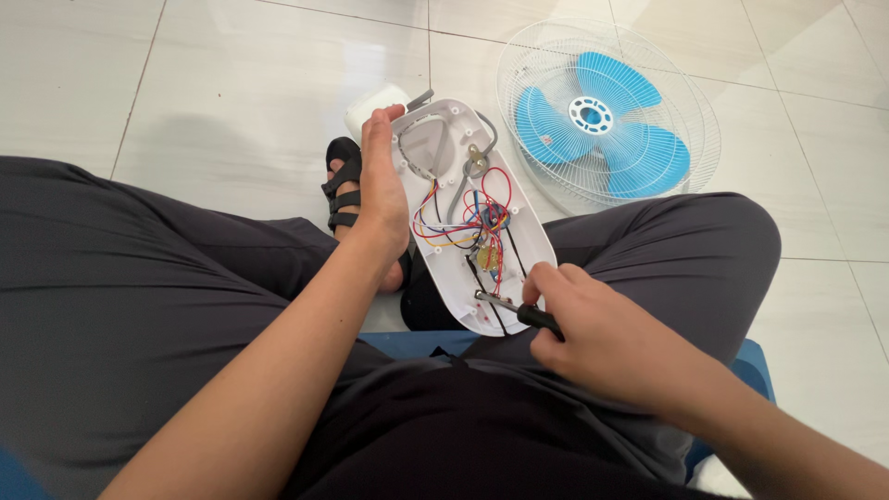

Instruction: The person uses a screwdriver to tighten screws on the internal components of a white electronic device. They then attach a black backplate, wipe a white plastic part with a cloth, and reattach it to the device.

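Nearest the camera are two bare forearms over dark grey trousers, the person sitting cross-legged on a blue cushion (421, 341) whose edge shows between the knees. The right hand (593, 329) is clenched around the black handle of one screwdriver (519, 310), its metal tip resting on the near end of one white oval fan base (519, 231). That shell lies open side up, propped between the legs and tilted away from the person. Inside it sits one bundle of coloured wires (472, 222), red, blue, yellow, black and white, ending at a small board near the middle. The left hand (381, 176) grasps the shell's left rim, fingers stretched along the edge up to its far end.

Under the left hand one foot in a black strapped sandal (341, 190) rests on the floor (213, 83), which is pale glossy tile with thin grey joints. Just past the shell's far end a white block (375, 104) peeks out, partly hidden by the fingers. Farther off to the right lies one round white wire fan guard (690, 88) holding three blue blades (602, 120); the right knee covers its near rim.
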